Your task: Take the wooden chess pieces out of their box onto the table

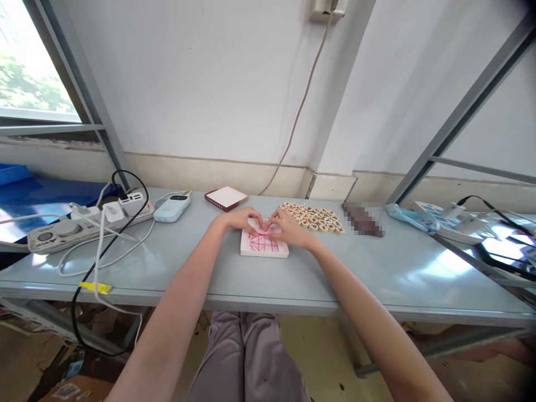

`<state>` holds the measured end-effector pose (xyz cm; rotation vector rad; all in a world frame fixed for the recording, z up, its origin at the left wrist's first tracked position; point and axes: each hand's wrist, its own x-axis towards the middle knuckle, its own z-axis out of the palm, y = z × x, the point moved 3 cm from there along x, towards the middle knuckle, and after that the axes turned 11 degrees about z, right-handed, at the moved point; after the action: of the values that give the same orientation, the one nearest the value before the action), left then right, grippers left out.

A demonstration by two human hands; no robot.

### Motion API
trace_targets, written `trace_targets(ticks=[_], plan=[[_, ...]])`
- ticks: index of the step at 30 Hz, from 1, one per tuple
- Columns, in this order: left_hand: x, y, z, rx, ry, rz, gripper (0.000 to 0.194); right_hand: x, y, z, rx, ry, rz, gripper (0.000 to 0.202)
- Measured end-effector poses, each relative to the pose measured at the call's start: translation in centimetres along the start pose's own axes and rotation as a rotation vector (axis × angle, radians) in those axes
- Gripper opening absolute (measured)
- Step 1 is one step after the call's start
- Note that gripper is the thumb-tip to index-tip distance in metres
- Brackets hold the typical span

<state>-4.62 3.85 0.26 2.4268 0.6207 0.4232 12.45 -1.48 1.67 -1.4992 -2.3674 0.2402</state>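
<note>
A thick white paper pad (263, 254) with pink lines drawn in a grid lies on the grey table in front of me. My left hand (245, 219) is over its far left part, with fingers bent and thumb toward the middle. From the other side my right hand (292, 230) reaches over the far right part, fingers curled inward. The fingertips of both hands come close together at a pinched-up bit of the top sheet of paper (263, 228). My fingers cover part of the drawing. Just beyond my right hand are several round wooden Chinese chess pieces (316, 218).
A shallow red-brown box (226, 197) with a white top sits behind my left hand. Left are a pale blue device (172, 208), a power strip (90, 226) and loose cables. A pixelated brown object (363, 219) and a plastic bag (412, 219) lie right.
</note>
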Motion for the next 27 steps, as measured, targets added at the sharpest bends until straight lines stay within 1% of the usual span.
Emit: trace_targets(ticks=[2,4,5,6,8,10,12,15,16,18,20,23,24,25,27], plan=[[-0.1,0.1,0.0,-0.033,-0.003,-0.030,0.033,-0.1,1.7,-1.7,0.096,0.045,0.056,0.017],[-0.3,0.2,-0.1,-0.057,-0.003,-0.062,0.032,-0.2,4.0,-3.4,0.163,0.171,0.209,0.022],[-0.3,0.2,-0.1,-0.063,-0.004,-0.072,0.032,-0.3,5.1,-4.0,0.146,0.245,0.285,0.024],[-0.4,0.3,-0.2,-0.065,-0.003,-0.074,0.032,-0.4,5.9,-4.2,0.105,0.276,0.327,0.025],[-0.5,0.5,-0.3,-0.064,0.003,-0.073,0.033,-0.4,6.5,-3.9,-0.002,0.268,0.328,0.027],[-0.5,0.6,-0.5,-0.062,0.024,-0.058,0.033,-0.3,6.0,-2.8,-0.133,0.227,0.275,0.032],[-0.6,0.7,-0.9,-0.055,0.085,-0.031,0.032,-0.2,5.1,-1.6,-0.244,0.206,0.230,0.034],[-0.9,0.7,-1.8,-0.055,0.253,-0.002,0.033,0.1,4.2,-0.4,-0.287,0.193,0.195,0.033],[-1.0,0.5,-2.1,-0.064,0.312,-0.011,0.035,0.1,4.1,-0.2,-0.279,0.192,0.191,0.032],[-1.5,-0.2,-2.5,-0.084,0.421,-0.076,0.042,0.3,4.2,-0.2,-0.262,0.204,0.193,0.031],[-1.9,-1.1,-2.5,-0.106,0.432,-0.158,0.048,0.2,4.4,-0.6,-0.244,0.241,0.209,0.030],[-2.1,-2.2,-1.8,-0.191,0.320,-0.252,0.047,0.1,4.6,-1.7,-0.153,0.322,0.257,0.029],[-2.0,-2.4,-1.5,-0.229,0.283,-0.278,0.045,0.0,4.4,-2.1,-0.098,0.329,0.262,0.030],[-1.9,-2.5,-1.3,-0.268,0.256,-0.296,0.045,0.0,4.1,-2.3,-0.037,0.311,0.248,0.030],[-1.5,-2.2,-0.9,-0.333,0.237,-0.305,0.045,0.0,3.0,-2.2,0.055,0.211,0.160,0.031]])
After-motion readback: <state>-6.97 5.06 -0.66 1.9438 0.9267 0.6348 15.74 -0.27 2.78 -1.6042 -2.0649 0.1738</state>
